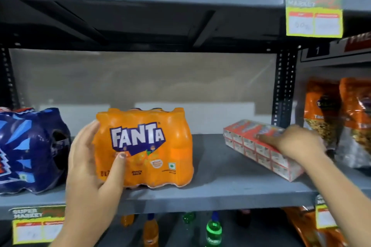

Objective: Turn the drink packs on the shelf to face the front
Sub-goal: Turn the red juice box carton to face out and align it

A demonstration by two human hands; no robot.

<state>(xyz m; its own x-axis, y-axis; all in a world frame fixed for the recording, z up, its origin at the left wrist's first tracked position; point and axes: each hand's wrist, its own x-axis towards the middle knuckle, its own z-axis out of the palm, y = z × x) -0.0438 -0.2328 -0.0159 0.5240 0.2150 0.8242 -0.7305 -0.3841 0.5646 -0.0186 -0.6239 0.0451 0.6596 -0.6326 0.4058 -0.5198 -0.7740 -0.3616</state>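
An orange Fanta pack (152, 146) stands on the grey shelf (216, 182) with its logo turned toward me. My left hand (90, 166) grips its left corner, thumb across the front and fingers round the side. To the right a red and white carton pack (259, 148) lies skewed on the shelf, its long side running from back left to front right. My right hand (291, 142) rests on top of it, fingers spread over its upper face. A dark blue drink pack (30, 150) stands at the far left, beside my left hand.
Orange snack bags (341, 118) stand in the bay to the right, past a black perforated upright (285, 86). Loose bottles (213, 230) stand on the shelf below. Yellow price tags (314, 16) hang on the shelf edges. The shelf above sits low overhead.
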